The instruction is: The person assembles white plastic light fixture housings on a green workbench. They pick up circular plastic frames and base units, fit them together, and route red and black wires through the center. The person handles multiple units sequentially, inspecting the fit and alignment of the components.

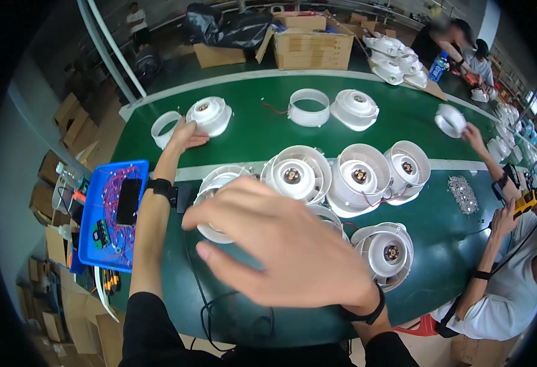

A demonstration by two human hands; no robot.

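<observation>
Handling the white fan housing (213, 116) on the green belt (256, 131) seems the step in hand: the left hand (189, 134) is at its edge, grip unclear. The right hand (293, 244) hangs loosely spread, apparently empty; lifting the housing would call for a sure hold.

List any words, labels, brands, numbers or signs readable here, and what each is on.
Nothing reads clearly enough to quote.
Blue-labelled bottle: pale marks, too small to read.
Cardboard box: any print is too faint to read.
White housing by the left hand: none visible.
</observation>
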